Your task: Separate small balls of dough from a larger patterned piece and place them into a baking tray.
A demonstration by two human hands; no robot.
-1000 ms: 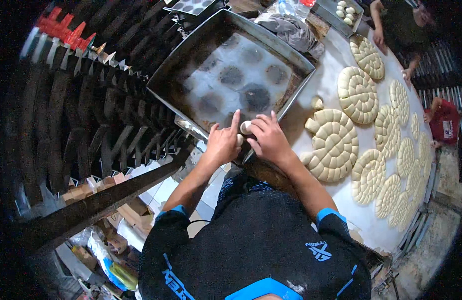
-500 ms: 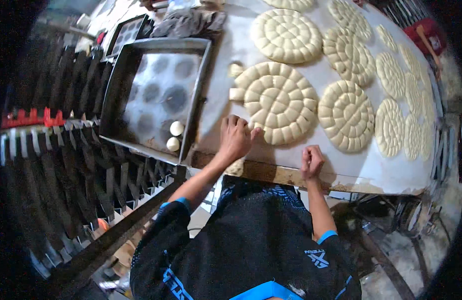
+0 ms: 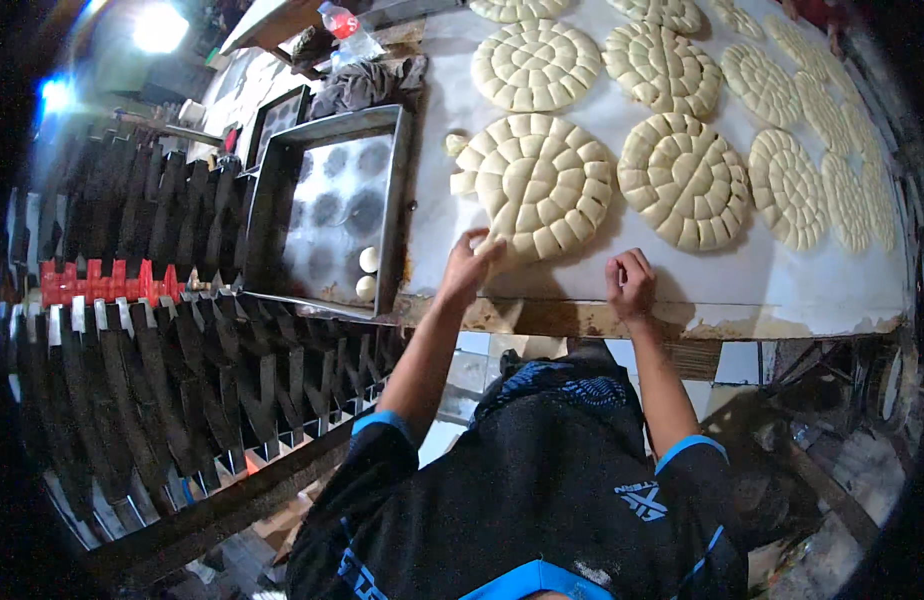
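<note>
Hands (image 3: 631,282) half-curled, left (image 3: 464,268) against dough (image 3: 547,190)

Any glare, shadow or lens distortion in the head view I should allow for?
Head view: a lamp at upper left burns out to white; a shadow lies on the pale tabletop beside the right hand; the fisheye curves the tabletop toward the right rim; corners fall to black; the dark slatted rack is dim, fine detail hard to read.
</note>
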